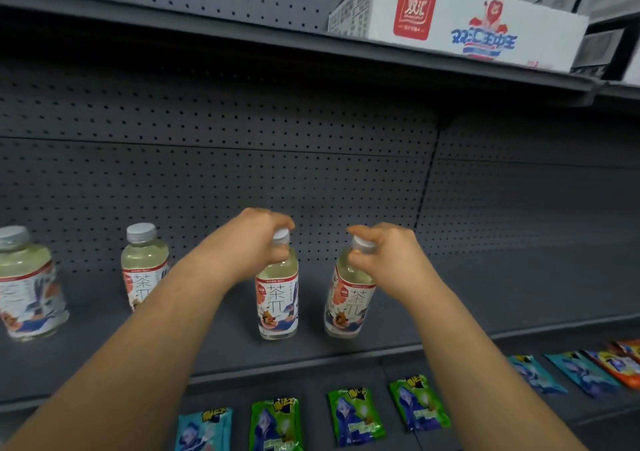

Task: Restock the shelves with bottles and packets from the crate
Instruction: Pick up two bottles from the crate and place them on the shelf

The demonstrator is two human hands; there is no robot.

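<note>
1. Grey perforated metal makes up the middle shelf (485, 312), which runs across the view from 9 to 3 o'clock; the upper shelf (242, 31) at 12 carries a white carton (457, 17) towards 1 o'clock.
2. Four pale tea bottles stand on the middle shelf: the far-left bottle (29, 284) at 9 o'clock, the second bottle (143, 267) beside it, and two near the centre.
3. On the lower shelf (381, 371), from 6 to 4 o'clock, lie flat snack packets: a green packet (355, 417) among several, teal and orange ones further right. The crate is out of view.
4. The left hand (256, 239) has its fingers curled round the neck and cap of the centre bottle (277, 294), which stands upright with its base on the shelf.
5. The right hand (384, 256) pinches the neck of the right bottle (349, 294), which leans leftward at the top; whether its base sits flat I cannot tell.
6. Risk, as I judge it: letting go of the leaning bottle before it is squared could tip it into its close neighbour, toppling both. Both stand near the front lip, so a knock could send them onto the packets below.
</note>
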